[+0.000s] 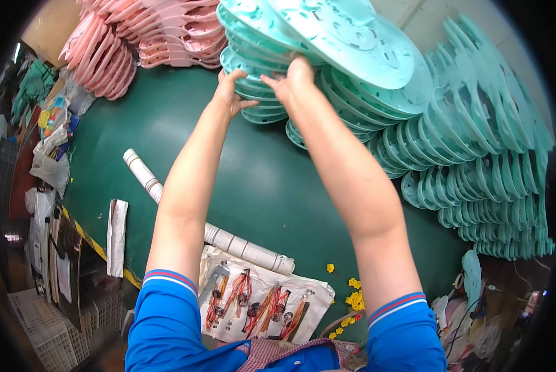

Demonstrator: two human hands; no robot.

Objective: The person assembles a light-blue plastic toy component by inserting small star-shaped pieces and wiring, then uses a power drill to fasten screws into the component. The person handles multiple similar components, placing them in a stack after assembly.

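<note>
Both my arms stretch toward a tall stack of mint-green plastic panels (262, 102) at the far side of the table. My left hand (231, 94) is at the stack's near left edge, open, its thumb and fingers spread against the rims. My right hand (292, 79) reaches the same stack a little to the right, open, with its thumb stretched left; its other fingers are partly hidden at the panels' edges. Above the right hand, a large oval mint-green panel (377, 53) with small slots tilts on top of the pile.
Leaning mint-green panels (476, 118) fill the right side; pink panels (178, 34) stand far left. On the green table (259, 180) lie a paper-wrapped roll (247, 248), a white sheet (315, 304) bearing wired parts (268, 310), small yellow pieces (355, 301) and a folded white strip (116, 239).
</note>
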